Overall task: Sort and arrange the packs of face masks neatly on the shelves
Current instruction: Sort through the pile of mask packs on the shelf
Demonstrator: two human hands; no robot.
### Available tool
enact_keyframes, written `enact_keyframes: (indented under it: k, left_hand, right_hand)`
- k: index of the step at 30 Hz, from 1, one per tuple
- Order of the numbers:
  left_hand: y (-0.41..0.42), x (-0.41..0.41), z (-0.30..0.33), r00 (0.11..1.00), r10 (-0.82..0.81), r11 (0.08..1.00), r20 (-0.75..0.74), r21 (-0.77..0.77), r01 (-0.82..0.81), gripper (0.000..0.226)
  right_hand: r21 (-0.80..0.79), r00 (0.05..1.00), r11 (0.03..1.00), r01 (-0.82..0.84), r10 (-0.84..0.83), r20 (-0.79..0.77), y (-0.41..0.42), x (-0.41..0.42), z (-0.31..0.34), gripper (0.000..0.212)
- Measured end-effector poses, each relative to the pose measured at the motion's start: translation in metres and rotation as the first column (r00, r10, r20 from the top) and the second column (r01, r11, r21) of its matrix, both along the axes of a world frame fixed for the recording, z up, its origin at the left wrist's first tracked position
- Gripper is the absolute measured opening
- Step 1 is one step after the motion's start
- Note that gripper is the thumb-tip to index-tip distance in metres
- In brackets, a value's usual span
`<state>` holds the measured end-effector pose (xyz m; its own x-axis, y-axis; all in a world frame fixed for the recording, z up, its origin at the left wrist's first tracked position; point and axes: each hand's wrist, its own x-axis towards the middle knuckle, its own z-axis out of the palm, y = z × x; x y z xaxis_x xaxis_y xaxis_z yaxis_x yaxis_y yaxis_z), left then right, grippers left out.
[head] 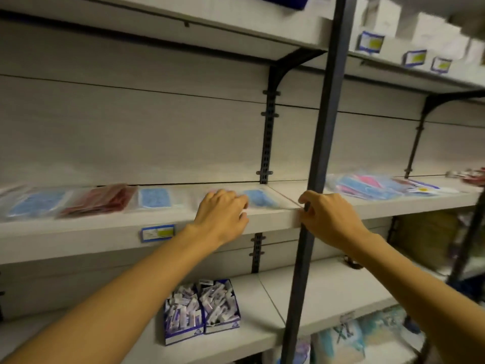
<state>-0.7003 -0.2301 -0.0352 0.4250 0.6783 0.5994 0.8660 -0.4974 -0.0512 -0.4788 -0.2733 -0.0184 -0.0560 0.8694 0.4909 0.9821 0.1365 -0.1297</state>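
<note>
Two hands (223, 211) (328, 214) at shelf edge (270, 219)

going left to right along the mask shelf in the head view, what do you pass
blue mask pack → red mask pack → small blue pack → left hand → blue pack → right hand → mixed pile of packs

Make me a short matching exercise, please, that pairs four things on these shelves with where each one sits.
Things:
1. red mask pack
2. heap of mixed mask packs
3. blue boxes of sachets
4. blue price tag

Places:
A. lower shelf, below the left hand
B. front edge of the middle shelf
C. middle shelf, right of the dark post
D. middle shelf, between two blue mask packs

Pairs: 1-D, 2-C, 3-A, 4-B
</note>
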Motion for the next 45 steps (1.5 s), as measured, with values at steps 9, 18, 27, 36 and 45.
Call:
enact_keyframes:
  k: [9,18,27,36,45]
  left_hand:
    - [0.012,0.197,-0.012,0.989,-0.143,0.988,0.024,-0.047,0.144,0.023]
    - [0.042,0.315,-0.02,0.981,-0.184,0.974,0.055,-0.128,0.189,0.024]
    - [0.118,0.382,-0.012,0.993,-0.116,0.988,0.001,-0.106,0.115,0.028]
    - [0.208,0.432,-0.002,1.0,-0.021,0.992,0.013,-0.123,0.022,0.026]
    - [0.262,0.467,-0.008,0.988,0.145,0.968,-0.059,-0.199,-0.153,0.027]
  right_hand:
    - [-0.025,0.977,0.977,0.211,-0.211,0.02,-0.036,0.211,-0.005,0.031]
    - [-0.018,0.969,0.97,0.244,-0.245,-0.015,-0.017,0.332,-0.014,0.03]
    - [-0.066,0.973,0.974,0.217,-0.222,-0.066,0.058,0.386,-0.037,0.029]
    - [0.004,0.982,0.988,0.157,-0.156,-0.109,0.167,0.446,-0.014,0.027]
    - [0.002,0.986,0.996,0.085,-0.083,-0.142,0.246,0.489,-0.022,0.027]
